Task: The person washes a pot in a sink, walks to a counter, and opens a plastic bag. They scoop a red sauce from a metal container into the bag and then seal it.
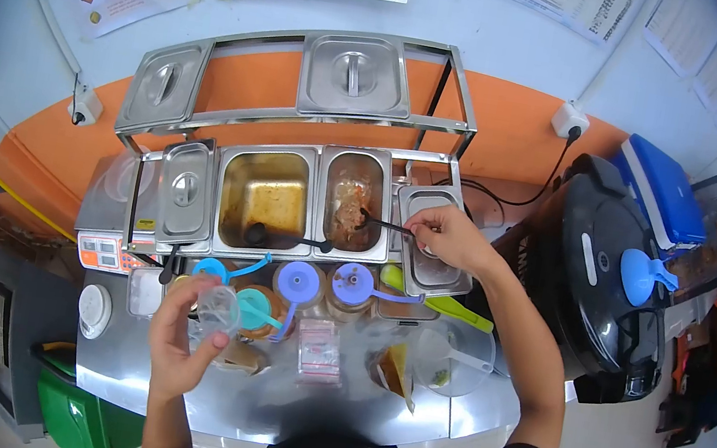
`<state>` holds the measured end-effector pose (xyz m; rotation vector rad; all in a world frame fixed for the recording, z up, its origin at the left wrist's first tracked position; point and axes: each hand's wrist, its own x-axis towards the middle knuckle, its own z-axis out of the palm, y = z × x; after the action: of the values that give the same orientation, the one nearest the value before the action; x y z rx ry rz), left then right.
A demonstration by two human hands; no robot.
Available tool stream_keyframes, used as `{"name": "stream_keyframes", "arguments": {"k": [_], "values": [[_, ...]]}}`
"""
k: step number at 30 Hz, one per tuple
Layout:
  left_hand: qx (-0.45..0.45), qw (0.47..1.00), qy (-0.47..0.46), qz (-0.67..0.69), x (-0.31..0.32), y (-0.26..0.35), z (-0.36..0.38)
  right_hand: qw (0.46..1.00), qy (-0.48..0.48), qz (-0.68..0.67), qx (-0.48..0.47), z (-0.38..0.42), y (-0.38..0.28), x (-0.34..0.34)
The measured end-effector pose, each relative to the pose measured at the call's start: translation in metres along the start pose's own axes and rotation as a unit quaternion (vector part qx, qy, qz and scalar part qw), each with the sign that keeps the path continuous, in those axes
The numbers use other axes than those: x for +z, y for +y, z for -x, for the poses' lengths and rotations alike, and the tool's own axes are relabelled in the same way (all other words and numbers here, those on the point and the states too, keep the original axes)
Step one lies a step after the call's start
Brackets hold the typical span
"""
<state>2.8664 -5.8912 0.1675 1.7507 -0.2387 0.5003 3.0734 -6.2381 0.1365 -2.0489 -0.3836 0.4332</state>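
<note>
Gripping a clear cup (218,310) above the counter edge (270,426), the left hand (185,342) waits; right hand (446,235) grasps a ladle (382,223).

Open from above: two uncovered pans (264,195) in the middle of the warmer, a dark ladle (281,238) lying across the larger one, a spoon handle (382,223) crossing the smaller; closed off on either side by lidded pans (183,192); barred overhead at the back by a metal shelf (300,116) with two more lidded pans; crowded along the counter front by jars with blue and purple lids (300,282), scoop handles jutting out between them; further blocked by a clear packet (320,349) and a round lid (94,311); hemmed in on the right by a large black cooker (604,272); bare steel only along the counter's near edge (291,415).
</note>
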Motion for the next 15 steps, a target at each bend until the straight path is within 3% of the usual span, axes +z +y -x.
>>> {"name": "stream_keyframes", "arguments": {"k": [4, 7, 9, 15], "values": [[-0.027, 0.999, -0.035, 0.009, 0.001, 0.002, -0.024, 0.999, 0.028, 0.013, -0.020, 0.004, 0.003, 0.004], [-0.062, 0.996, -0.064, -0.005, 0.007, 0.014, -0.046, 0.989, 0.081, 0.101, -0.075, 0.008, -0.007, 0.012], [-0.054, 0.996, -0.072, -0.012, 0.011, 0.015, -0.058, 0.945, 0.136, 0.261, -0.145, 0.012, -0.020, 0.014], [-0.023, 0.995, -0.097, -0.004, 0.019, 0.012, -0.061, 0.935, 0.133, 0.322, -0.073, 0.011, -0.038, 0.022]]}}
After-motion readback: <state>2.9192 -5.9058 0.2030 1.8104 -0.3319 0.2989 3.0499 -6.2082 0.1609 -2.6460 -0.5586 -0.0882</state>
